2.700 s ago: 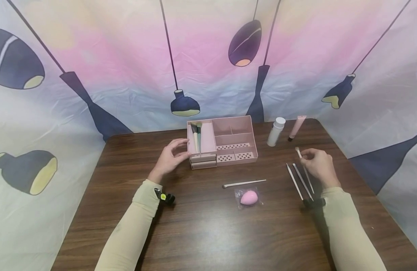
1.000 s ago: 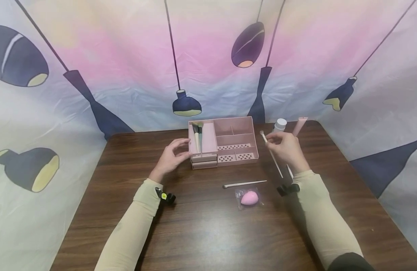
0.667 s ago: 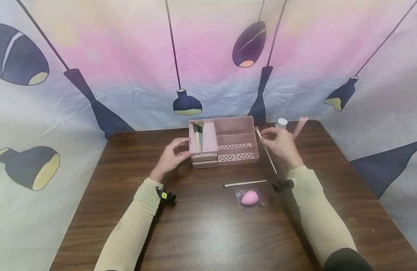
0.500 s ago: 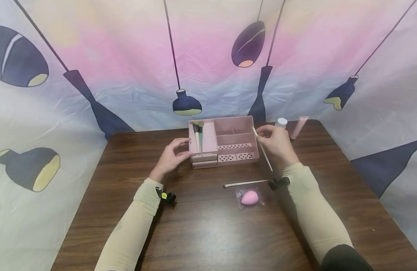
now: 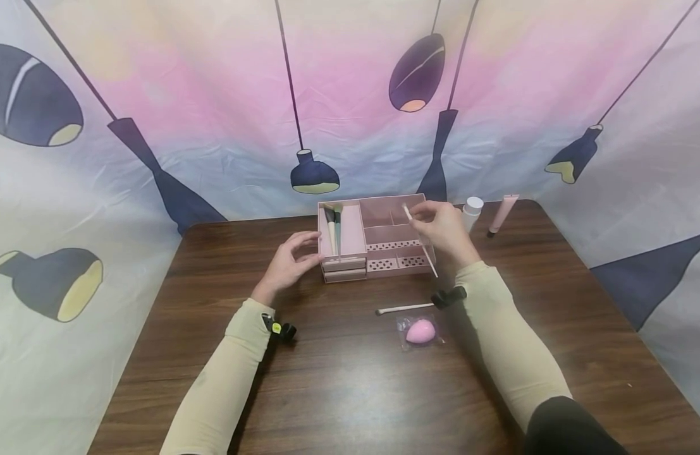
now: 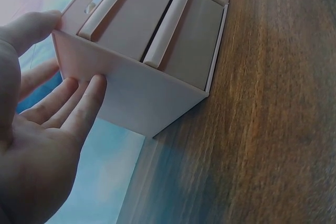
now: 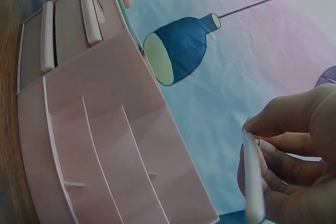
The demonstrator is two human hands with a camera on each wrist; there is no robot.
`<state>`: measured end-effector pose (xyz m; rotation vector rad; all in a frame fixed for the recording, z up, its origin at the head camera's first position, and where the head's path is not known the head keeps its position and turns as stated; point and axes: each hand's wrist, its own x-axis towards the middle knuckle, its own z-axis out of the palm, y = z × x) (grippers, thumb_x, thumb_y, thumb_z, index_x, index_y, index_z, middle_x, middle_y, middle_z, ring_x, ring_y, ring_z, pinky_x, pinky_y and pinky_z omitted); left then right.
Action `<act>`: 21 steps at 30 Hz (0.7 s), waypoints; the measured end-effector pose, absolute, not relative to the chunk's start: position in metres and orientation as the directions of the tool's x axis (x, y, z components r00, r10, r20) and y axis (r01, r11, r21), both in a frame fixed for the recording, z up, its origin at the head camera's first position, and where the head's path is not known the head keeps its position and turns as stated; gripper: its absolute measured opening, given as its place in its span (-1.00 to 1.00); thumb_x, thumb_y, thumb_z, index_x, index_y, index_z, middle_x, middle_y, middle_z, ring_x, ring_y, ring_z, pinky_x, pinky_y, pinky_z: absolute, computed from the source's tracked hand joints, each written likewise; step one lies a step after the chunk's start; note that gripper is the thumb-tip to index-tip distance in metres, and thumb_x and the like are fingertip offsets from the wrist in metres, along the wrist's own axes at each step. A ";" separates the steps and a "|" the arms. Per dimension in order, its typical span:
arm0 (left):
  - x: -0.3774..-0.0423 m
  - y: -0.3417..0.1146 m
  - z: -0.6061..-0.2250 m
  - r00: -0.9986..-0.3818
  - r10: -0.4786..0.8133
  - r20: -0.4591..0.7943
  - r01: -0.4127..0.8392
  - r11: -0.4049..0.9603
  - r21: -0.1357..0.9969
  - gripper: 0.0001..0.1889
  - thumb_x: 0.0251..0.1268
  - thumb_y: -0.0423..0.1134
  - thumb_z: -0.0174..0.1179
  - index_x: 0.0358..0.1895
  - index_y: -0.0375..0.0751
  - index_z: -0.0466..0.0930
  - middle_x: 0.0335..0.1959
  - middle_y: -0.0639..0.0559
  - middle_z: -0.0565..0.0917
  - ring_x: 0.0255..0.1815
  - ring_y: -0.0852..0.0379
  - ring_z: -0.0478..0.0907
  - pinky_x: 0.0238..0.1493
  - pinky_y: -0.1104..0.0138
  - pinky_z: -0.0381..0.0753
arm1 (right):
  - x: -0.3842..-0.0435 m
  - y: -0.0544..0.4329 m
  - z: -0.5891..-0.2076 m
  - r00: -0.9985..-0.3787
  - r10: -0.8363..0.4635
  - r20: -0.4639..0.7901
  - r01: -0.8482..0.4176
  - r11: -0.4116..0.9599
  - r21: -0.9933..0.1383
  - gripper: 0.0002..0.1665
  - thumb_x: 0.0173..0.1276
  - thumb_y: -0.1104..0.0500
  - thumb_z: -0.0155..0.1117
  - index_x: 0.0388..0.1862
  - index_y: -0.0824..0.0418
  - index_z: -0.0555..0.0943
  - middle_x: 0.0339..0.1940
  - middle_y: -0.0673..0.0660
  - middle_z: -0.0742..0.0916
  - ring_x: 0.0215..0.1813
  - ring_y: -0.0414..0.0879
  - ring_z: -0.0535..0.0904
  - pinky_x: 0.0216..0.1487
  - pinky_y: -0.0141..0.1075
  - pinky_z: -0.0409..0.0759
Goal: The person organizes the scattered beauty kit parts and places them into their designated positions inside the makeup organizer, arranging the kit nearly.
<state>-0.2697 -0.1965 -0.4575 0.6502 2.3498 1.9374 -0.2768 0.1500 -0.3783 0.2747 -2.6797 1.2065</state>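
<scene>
My right hand [image 5: 443, 230] pinches a slim pale makeup brush [image 5: 431, 263] between thumb and fingers. It hangs over the right side of the pink organizer [image 5: 384, 219], bristles up and handle slanting down toward me. The right wrist view shows the brush's pale handle [image 7: 253, 182] beyond the organizer's compartments [image 7: 105, 145]. My left hand [image 5: 289, 262] rests against the organizer's left side, fingers fairly straight on the side wall [image 6: 126, 87], thumb at its upper front edge. Two brushes [image 5: 333, 230] lie in the organizer's top left tray, above two small drawers.
Another pale brush [image 5: 403, 309] lies on the wooden table [image 5: 304, 392] in front of the organizer, beside a pink makeup sponge [image 5: 420, 331] in clear wrap. A white bottle [image 5: 472, 212] and a pink tube [image 5: 502, 215] stand at the back right. My right forearm hides the brushes lying there.
My right hand has carried the brush leftward from the right of the table to over the organizer's right compartments. My left hand has stayed at the organizer's side.
</scene>
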 end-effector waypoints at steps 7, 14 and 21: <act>-0.269 -0.196 -0.458 -0.905 0.337 0.259 0.317 0.127 0.940 -0.45 0.22 -0.48 0.28 0.29 -0.45 0.39 0.30 -0.29 0.35 0.33 -0.23 0.35 0.22 0.27 0.63 | -0.286 0.133 -0.375 -0.964 -0.093 0.247 -0.244 0.670 -0.701 -0.76 0.21 0.14 0.35 -0.13 0.11 0.73 -0.25 0.09 0.81 -0.25 -0.02 0.73 -0.05 -0.13 0.67; -0.270 -0.196 -0.457 -0.908 0.334 0.253 0.311 0.134 0.941 -0.46 0.22 -0.48 0.29 0.29 -0.44 0.40 0.30 -0.29 0.36 0.33 -0.23 0.35 0.22 0.26 0.63 | -0.292 0.118 -0.371 -0.957 -0.116 0.268 -0.274 0.671 -0.689 -0.75 0.21 0.11 0.36 -0.13 0.11 0.74 -0.27 0.07 0.81 -0.24 -0.05 0.74 -0.06 -0.15 0.68; -0.269 -0.196 -0.456 -0.913 0.337 0.229 0.286 0.129 0.950 -0.44 0.21 -0.54 0.26 0.30 -0.51 0.36 0.33 -0.37 0.31 0.36 -0.31 0.29 0.25 0.25 0.60 | -0.298 0.105 -0.368 -0.955 -0.116 0.273 -0.279 0.662 -0.696 -0.73 0.19 0.13 0.34 -0.11 0.10 0.75 -0.26 0.08 0.81 -0.23 -0.05 0.73 -0.03 -0.16 0.67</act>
